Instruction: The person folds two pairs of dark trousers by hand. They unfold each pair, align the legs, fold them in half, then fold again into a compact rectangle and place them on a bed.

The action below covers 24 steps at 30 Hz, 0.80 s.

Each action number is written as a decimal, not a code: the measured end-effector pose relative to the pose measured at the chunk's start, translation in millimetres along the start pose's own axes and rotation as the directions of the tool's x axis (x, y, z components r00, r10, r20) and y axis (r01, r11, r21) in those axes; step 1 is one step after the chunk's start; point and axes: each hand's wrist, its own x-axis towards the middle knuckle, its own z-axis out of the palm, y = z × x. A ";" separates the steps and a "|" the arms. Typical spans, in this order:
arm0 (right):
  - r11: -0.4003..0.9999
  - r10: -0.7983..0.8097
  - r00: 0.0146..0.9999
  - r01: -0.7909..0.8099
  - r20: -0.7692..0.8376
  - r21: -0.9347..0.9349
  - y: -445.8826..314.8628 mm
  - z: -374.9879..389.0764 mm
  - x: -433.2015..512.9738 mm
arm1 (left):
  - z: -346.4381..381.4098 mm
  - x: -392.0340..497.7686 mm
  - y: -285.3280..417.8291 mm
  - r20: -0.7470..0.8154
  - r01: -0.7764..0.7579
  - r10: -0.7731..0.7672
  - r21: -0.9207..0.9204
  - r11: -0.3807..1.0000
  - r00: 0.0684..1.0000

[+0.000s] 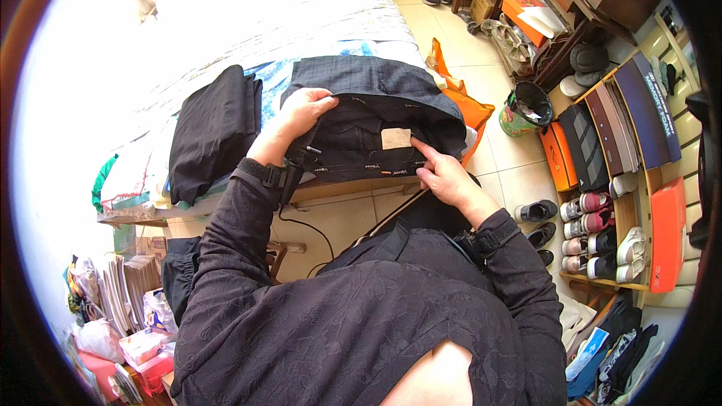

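Observation:
A dark checked garment (361, 76), likely trousers, lies at the bed's near edge with its waistband opened. My left hand (307, 110) pinches the upper edge of the waistband between thumb and fingers. My right hand (443, 172) has its index finger extended at the right edge of a pale label (396, 138) sewn inside. Its other fingers are curled near the lower waistband; whether they grip the cloth I cannot tell. To the left lies a folded black cloth garment (211, 129).
An orange bag (476, 113) is beside the bed's right corner. Farther right stand a waste bin (525, 110) and a rack of shoes and shoeboxes (648, 192). Loose shoes (536, 211) lie on the tiled floor. Stacked papers (127, 287) and plastic bags are at lower left.

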 end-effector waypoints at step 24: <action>0.945 0.206 0.974 -0.222 0.091 0.240 11.3 -55.4 -28.1 | 3.3 -50.7 30.7 0.088 -0.329 0.317 0.275 0.903 0.944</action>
